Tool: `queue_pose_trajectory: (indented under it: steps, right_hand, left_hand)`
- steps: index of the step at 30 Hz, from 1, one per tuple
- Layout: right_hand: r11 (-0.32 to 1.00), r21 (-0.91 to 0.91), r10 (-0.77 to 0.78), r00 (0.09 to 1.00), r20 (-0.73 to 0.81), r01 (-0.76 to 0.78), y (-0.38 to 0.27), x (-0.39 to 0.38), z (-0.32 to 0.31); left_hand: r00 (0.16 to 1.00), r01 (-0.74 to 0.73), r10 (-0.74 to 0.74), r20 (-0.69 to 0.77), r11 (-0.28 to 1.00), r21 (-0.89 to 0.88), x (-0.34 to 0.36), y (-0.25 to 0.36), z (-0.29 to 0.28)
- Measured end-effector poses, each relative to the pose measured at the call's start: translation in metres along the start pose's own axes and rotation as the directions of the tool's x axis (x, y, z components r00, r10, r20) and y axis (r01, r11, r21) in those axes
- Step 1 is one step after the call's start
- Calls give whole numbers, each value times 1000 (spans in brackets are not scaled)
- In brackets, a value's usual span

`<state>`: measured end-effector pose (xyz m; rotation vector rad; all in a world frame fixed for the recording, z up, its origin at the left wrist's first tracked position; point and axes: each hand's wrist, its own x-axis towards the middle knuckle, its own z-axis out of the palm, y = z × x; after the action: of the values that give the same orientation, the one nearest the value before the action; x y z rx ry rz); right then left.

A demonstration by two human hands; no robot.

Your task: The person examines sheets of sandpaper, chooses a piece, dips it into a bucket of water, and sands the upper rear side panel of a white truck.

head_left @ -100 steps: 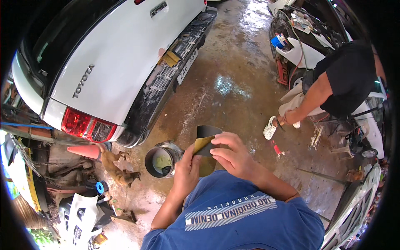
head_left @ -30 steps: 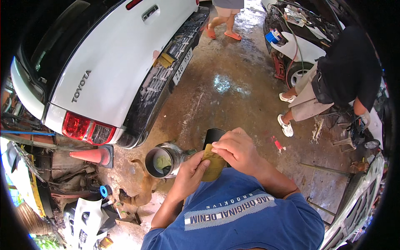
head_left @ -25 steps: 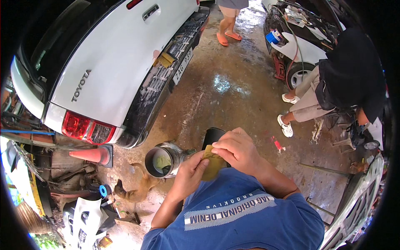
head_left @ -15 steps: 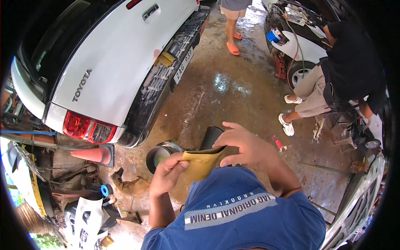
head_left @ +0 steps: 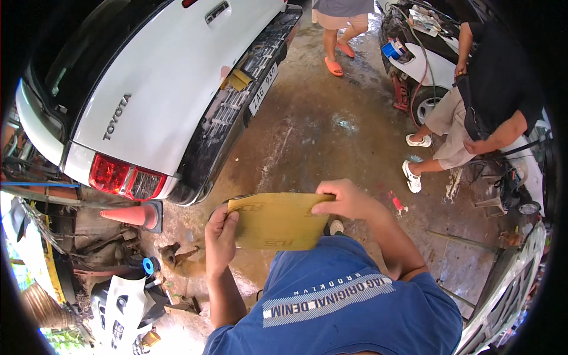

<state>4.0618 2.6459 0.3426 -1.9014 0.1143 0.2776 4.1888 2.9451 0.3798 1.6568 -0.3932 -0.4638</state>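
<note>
Holding up a mustard-yellow sheet [head_left: 275,223] in both hands here, stretched out wide in midair above the stained floor [head_left: 302,148], right by the blue shirt [head_left: 349,313]. Left hand's [head_left: 221,236] fingers are pinching its left edge, and the right hand's [head_left: 350,201] fingers pinch the upper right corner. It's pretty flat, slightly bowed, with faint darker print on the visible side.

Pale light [head_left: 345,122] glints off the stained brown floor [head_left: 302,157] beside a white pickup truck [head_left: 151,77].
</note>
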Motion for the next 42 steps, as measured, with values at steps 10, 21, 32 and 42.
queue_pose_trajectory:
  steps: [10, 21, 32, 42]
  right_hand:
    - [367, 929, 32, 999, 42, -51, 23, -22, 12]
    - [653, 757, 236, 945, -228, 19, 27, -42, 25]
    - [823, 531, 203, 767, -609, 204, 28, -23, 32]
    - [978, 202, 194, 611, -767, -56, 18, -26, 42]
  left_hand:
    - [971, -118, 143, -191, 983, 140, -6, -32, 17]
    - [972, -152, 159, -172, 987, 54, 3, -31, 27]
    - [980, -146, 161, -116, 981, 127, 0, -20, 47]
    - [995, 47, -51, 90, 998, 42, -5, -23, 86]
